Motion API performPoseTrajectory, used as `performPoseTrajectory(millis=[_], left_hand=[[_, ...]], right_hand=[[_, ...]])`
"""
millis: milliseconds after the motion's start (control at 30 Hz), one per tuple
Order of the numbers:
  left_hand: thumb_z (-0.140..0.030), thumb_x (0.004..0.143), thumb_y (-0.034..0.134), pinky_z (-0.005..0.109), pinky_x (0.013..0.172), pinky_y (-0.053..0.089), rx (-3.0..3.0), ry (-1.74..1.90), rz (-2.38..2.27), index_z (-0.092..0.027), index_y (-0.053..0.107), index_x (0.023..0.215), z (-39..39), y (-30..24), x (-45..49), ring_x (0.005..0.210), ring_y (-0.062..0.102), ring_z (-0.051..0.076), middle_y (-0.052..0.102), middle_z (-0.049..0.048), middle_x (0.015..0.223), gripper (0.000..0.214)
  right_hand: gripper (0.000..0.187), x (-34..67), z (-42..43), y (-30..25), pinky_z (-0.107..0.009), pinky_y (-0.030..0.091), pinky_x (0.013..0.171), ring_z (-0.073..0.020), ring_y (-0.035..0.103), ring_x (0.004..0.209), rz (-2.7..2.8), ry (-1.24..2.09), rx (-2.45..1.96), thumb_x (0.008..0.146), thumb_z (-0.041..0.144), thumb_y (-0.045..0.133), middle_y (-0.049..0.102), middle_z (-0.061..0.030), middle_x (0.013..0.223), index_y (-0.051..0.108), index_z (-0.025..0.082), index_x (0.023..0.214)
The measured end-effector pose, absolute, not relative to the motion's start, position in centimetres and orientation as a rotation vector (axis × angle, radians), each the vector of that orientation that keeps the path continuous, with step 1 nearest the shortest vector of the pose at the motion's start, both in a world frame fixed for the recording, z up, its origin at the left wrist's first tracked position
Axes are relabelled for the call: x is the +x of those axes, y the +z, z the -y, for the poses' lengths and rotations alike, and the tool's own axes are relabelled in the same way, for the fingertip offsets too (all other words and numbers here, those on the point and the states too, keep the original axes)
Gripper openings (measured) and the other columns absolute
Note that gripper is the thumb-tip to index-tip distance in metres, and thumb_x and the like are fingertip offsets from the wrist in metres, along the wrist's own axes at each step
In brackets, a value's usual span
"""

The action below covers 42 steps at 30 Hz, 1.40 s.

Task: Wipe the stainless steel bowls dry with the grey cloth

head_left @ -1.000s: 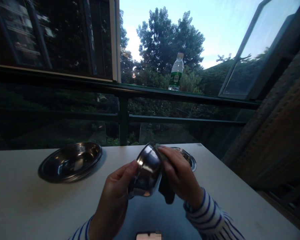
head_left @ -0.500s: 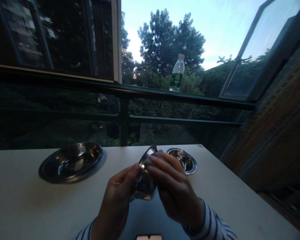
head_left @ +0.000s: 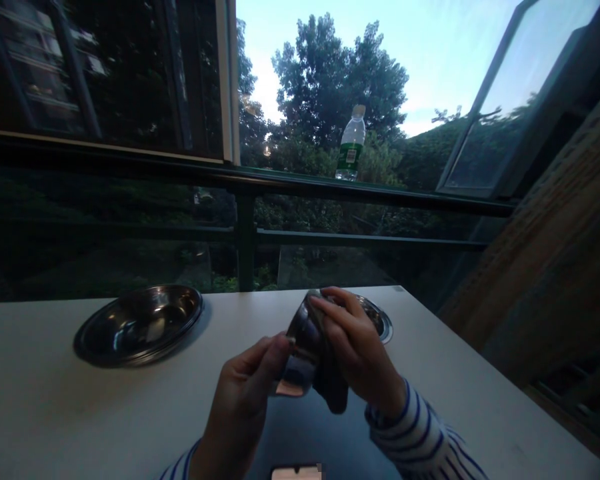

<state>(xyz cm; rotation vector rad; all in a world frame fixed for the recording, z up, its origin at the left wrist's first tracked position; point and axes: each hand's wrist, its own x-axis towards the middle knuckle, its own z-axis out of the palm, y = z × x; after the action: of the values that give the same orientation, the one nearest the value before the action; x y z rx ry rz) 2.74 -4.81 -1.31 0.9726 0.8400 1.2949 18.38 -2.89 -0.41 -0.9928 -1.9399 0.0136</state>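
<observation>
A small shiny steel bowl (head_left: 303,347) is held tilted above the white table (head_left: 45,413). My left hand (head_left: 243,403) pinches the bowl's near rim from below, fingers closed on it. My right hand (head_left: 357,350) wraps over the bowl's far side, pressing a dark cloth (head_left: 333,390) against it; the cloth hangs down under the palm. Both sleeves are striped blue and white.
A wide steel basin (head_left: 140,323) sits on the table at the left. Another small steel bowl (head_left: 380,320) rests behind my right hand. A plastic water bottle (head_left: 350,143) stands on the window rail (head_left: 330,190). A phone (head_left: 295,472) lies at the table's near edge.
My right hand has slid with the cloth from across the bowl's front to its far right side, and the bowl has turned slightly. The left hand keeps its hold.
</observation>
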Motion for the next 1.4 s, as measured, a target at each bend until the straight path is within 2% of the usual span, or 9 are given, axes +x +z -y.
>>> performPoseTrajectory(millis=[200,333,500,667,833,1000,1167,1300,1400], left_hand=[[-0.037,0.074,0.061,0.025,0.063,0.044,0.985,1.307,-0.849,-0.016,0.072,0.082,4.8,-1.7,2.6,0.067,0.058,0.015,0.068,0.0036,0.071,0.025],[-0.038,0.073,0.062,0.026,0.063,0.044,0.986,1.287,-0.863,-0.014,0.072,0.080,4.7,-1.6,2.7,0.068,0.058,0.017,0.066,0.0039,0.067,0.027],[-0.037,0.073,0.063,0.023,0.060,0.042,0.948,1.324,-0.852,-0.014,0.071,0.076,4.9,-1.3,2.9,0.064,0.055,0.014,0.064,0.0021,0.065,0.024],[-0.037,0.072,0.063,0.025,0.060,0.043,0.944,1.302,-0.873,-0.013,0.071,0.076,5.1,-1.1,2.9,0.064,0.057,0.016,0.065,0.0035,0.065,0.025],[-0.036,0.071,0.064,0.023,0.056,0.042,0.869,1.326,-0.868,-0.013,0.070,0.071,5.0,-1.1,2.9,0.057,0.054,0.012,0.064,0.0024,0.062,0.024],[-0.038,0.073,0.062,0.023,0.058,0.043,0.899,1.309,-0.907,-0.012,0.070,0.073,4.8,-1.1,2.9,0.062,0.056,0.014,0.064,0.0033,0.064,0.027],[-0.038,0.073,0.062,0.023,0.058,0.043,0.935,1.328,-0.884,-0.014,0.070,0.075,4.7,-1.4,2.8,0.061,0.055,0.013,0.063,0.0019,0.062,0.025],[-0.037,0.074,0.061,0.023,0.058,0.043,0.926,1.328,-0.917,-0.012,0.069,0.074,4.9,-1.2,2.9,0.063,0.056,0.014,0.064,0.0029,0.063,0.026],[-0.036,0.074,0.061,0.022,0.057,0.042,0.882,1.326,-0.895,-0.011,0.068,0.071,4.9,-1.0,2.8,0.060,0.055,0.013,0.065,0.0031,0.063,0.026]], right_hand=[[0.030,18.1,3.1,-0.1,-0.042,0.041,0.090,-0.0236,0.047,0.108,2.110,-0.107,-0.745,0.083,0.018,0.046,0.056,-0.0081,0.113,0.058,0.021,0.110],[0.032,18.2,2.8,-0.1,-0.039,0.043,0.090,-0.0202,0.051,0.105,1.935,-0.039,-0.915,0.086,0.014,0.037,0.058,-0.0082,0.113,0.058,0.020,0.110],[0.028,18.3,3.0,-0.1,-0.042,0.041,0.092,-0.0229,0.046,0.109,2.129,-0.058,-0.737,0.084,0.018,0.047,0.057,-0.0076,0.114,0.058,0.019,0.110],[0.031,18.2,2.7,-0.3,-0.040,0.043,0.088,-0.0201,0.051,0.103,1.907,-0.032,-0.944,0.087,0.013,0.037,0.057,-0.0091,0.112,0.057,0.018,0.109],[0.029,17.5,3.5,-0.4,-0.041,0.040,0.091,-0.0235,0.044,0.111,2.134,-0.122,-0.785,0.085,0.017,0.045,0.056,-0.0083,0.115,0.057,0.019,0.112],[0.030,17.5,3.1,-0.6,-0.041,0.043,0.089,-0.0210,0.050,0.105,1.935,-0.031,-0.911,0.087,0.013,0.037,0.057,-0.0093,0.113,0.056,0.018,0.110],[0.028,17.4,3.4,-0.7,-0.043,0.042,0.090,-0.0240,0.045,0.111,2.107,-0.059,-0.753,0.085,0.018,0.046,0.057,-0.0070,0.115,0.057,0.022,0.110],[0.030,17.7,2.5,-1.2,-0.039,0.043,0.090,-0.0195,0.050,0.106,1.901,-0.019,-0.905,0.087,0.014,0.039,0.058,-0.0079,0.114,0.057,0.020,0.109],[0.030,17.7,2.6,-1.2,-0.039,0.042,0.093,-0.0193,0.049,0.109,1.957,-0.051,-0.884,0.086,0.012,0.040,0.057,-0.0079,0.116,0.057,0.018,0.111]])
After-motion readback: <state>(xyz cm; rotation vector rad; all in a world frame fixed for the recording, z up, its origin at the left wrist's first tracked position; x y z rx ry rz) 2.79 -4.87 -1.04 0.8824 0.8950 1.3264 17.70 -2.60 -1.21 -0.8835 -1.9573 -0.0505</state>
